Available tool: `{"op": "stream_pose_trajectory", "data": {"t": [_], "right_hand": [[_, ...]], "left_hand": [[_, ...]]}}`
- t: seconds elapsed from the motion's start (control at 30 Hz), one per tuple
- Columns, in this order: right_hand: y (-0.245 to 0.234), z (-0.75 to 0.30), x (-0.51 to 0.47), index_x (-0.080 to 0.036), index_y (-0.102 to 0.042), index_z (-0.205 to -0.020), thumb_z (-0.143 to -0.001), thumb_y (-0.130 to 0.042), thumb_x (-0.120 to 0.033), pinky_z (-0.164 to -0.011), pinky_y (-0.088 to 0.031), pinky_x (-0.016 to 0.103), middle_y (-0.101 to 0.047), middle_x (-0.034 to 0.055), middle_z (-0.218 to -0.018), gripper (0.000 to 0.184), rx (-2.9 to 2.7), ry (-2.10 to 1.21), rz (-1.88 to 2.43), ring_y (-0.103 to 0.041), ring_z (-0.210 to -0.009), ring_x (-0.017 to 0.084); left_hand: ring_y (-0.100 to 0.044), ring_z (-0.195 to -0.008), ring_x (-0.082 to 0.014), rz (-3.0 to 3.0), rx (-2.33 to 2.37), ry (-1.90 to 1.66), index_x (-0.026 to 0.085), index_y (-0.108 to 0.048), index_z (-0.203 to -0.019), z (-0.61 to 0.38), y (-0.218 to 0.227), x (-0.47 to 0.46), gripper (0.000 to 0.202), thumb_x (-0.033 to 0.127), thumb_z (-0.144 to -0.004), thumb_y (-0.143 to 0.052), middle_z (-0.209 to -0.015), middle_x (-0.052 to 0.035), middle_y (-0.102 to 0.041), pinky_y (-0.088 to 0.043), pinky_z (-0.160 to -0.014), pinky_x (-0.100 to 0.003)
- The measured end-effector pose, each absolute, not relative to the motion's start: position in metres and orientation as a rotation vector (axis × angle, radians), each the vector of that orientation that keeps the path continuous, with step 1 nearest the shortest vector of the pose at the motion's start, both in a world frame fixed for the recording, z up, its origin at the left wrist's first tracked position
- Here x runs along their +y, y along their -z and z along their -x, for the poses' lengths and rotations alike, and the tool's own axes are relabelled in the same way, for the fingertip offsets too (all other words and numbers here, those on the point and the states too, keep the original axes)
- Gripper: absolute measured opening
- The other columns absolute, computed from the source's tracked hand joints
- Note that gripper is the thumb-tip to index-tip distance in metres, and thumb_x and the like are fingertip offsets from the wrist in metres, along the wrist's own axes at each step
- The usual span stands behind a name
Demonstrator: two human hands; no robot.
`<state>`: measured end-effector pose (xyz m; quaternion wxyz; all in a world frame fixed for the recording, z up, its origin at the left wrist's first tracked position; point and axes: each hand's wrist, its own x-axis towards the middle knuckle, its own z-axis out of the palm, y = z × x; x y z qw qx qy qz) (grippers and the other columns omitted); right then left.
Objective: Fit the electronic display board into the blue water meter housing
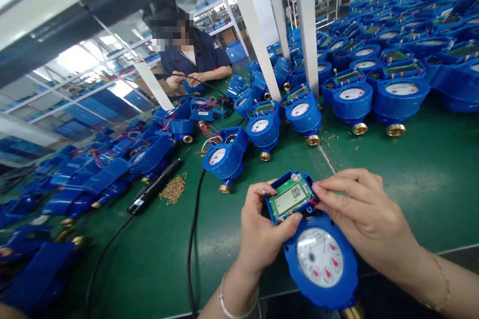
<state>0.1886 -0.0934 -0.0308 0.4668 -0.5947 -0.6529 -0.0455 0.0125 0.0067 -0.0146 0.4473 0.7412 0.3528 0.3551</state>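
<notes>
A blue water meter (pixel 320 261) with a white round dial sits near the table's front edge. Its upper housing holds a green circuit board with an LCD display (pixel 289 198) reading zeros. My left hand (pixel 262 232) grips the left side of that housing, thumb pressed on the board's lower edge. My right hand (pixel 364 217) holds the right side, its fingertips curled against the board's right edge by red wires. A brass fitting shows at the meter's bottom.
Many blue meters (pixel 352 99) crowd the green table (pixel 430 174) at the back and right, and more with loose wires lie at left (pixel 112 169). A black electric screwdriver (pixel 157 187) and a pile of screws (pixel 173 189) lie left. A person in dark clothing (pixel 194 57) works opposite. White posts (pixel 258 35) rise mid-table.
</notes>
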Motion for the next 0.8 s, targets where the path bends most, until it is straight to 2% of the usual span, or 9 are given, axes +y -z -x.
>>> {"op": "stream_pose_trajectory", "data": {"t": [0.1,0.23,0.37,0.5,0.8], "right_hand": [[0.03,-0.187,-0.094,-0.025,-0.063,-0.112,-0.092,-0.058,-0.016,-0.083,-0.039,0.042,-0.068,-0.0024,-0.106,0.023,-1.603,0.106,1.513,-0.054,-0.098,0.021],[0.03,-0.186,-0.093,-0.031,-0.068,-0.104,-0.093,-0.059,-0.025,-0.082,-0.037,0.045,-0.069,-0.0049,-0.103,0.016,-1.526,0.007,1.593,-0.052,-0.102,0.025],[0.028,-0.186,-0.09,-0.039,-0.072,-0.09,-0.088,-0.065,-0.032,-0.082,-0.038,0.05,-0.064,-0.0087,-0.117,0.011,-1.435,-0.167,1.661,-0.046,-0.109,0.03],[0.021,-0.185,-0.087,-0.044,-0.073,-0.085,-0.08,-0.074,-0.03,-0.085,-0.036,0.056,-0.062,-0.011,-0.121,0.015,-1.359,-0.272,1.74,-0.045,-0.111,0.032],[0.02,-0.185,-0.072,-0.039,-0.075,-0.081,-0.081,-0.071,-0.036,-0.095,-0.037,0.053,-0.065,-0.0057,-0.117,0.005,-1.314,-0.487,1.615,-0.046,-0.113,0.028]], "left_hand": [[-0.063,-0.093,-0.0221,-1.836,0.874,-0.879,0.023,-0.046,-0.092,-0.013,0.013,0.006,0.043,0.033,-0.065,-0.079,-0.1,-0.0025,-0.062,-0.05,-0.081,-0.033],[-0.063,-0.095,-0.0213,-1.826,0.854,-0.881,0.024,-0.047,-0.093,-0.013,0.013,0.005,0.043,0.029,-0.065,-0.079,-0.103,-0.0033,-0.062,-0.051,-0.082,-0.033],[-0.062,-0.094,-0.0202,-1.833,0.846,-0.892,0.024,-0.047,-0.093,-0.012,0.015,0.005,0.044,0.029,-0.065,-0.08,-0.103,-0.003,-0.062,-0.051,-0.082,-0.032],[-0.061,-0.092,-0.0201,-1.785,0.857,-0.902,0.023,-0.047,-0.093,-0.014,0.017,0.005,0.044,0.03,-0.065,-0.08,-0.099,-0.0023,-0.061,-0.049,-0.081,-0.032],[-0.057,-0.086,-0.0195,-1.698,0.874,-0.969,0.023,-0.044,-0.092,-0.014,0.025,0.011,0.051,0.048,-0.064,-0.078,-0.092,-0.0016,-0.053,-0.047,-0.072,-0.03]]}}
